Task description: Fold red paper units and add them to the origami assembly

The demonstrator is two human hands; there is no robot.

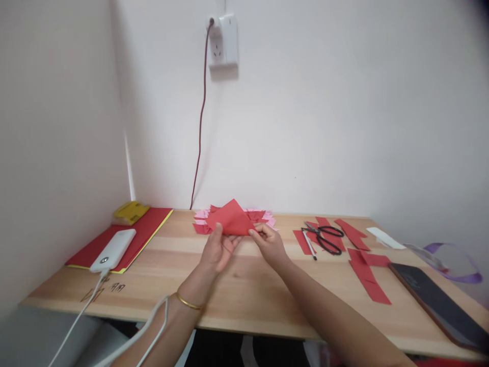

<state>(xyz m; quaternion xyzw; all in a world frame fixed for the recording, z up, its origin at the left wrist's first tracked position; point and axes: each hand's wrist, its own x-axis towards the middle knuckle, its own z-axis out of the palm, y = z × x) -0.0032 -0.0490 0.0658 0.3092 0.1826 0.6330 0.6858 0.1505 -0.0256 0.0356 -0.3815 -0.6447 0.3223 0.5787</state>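
Both hands hold up a folded piece of red paper (234, 218), its pointed corner upward, above the wooden table. My left hand (217, 251) grips its left side, thumb in front and the other fingers behind and below the lower edge. With thumb and fingers, my right hand (269, 242) pinches the right end of that edge. Behind the sheet lie pink and red folded paper pieces (263, 216), partly hidden by it. To the right, black-handled scissors (324, 237) and a white pen (309, 244) rest on red paper scraps (301, 242).
On the left, a white power bank (113, 250) with a cable and a yellow packet (130, 212) sit on red sheets (153, 224). A phone (435, 298), a cut red strip (369, 280) and a purple ribbon (464, 278) lie right. A wall stands behind the table (244, 300).
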